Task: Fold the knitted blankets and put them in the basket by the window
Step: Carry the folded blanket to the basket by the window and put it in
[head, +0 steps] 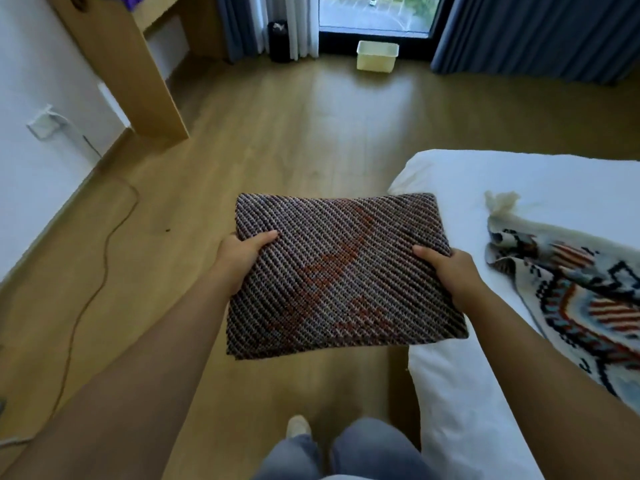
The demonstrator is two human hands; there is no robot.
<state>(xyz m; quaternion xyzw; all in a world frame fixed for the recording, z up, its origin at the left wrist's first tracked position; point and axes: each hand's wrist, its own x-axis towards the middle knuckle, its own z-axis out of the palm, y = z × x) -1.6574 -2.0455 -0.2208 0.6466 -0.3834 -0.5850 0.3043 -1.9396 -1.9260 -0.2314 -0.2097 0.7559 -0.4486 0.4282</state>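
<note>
Hands hold a folded blanket (343,275).
Left hand (242,259) and right hand (448,271) grip its sides; the basket (377,56) sits far off by the window (374,12).

No readable text
The patterned blanket (571,299) on the bed (485,174) carries woven motifs only, no legible letters or numbers.

Coarse knitted blanket (343,275) — glossy wood floor (277,133), plastic basket (377,57)
</note>
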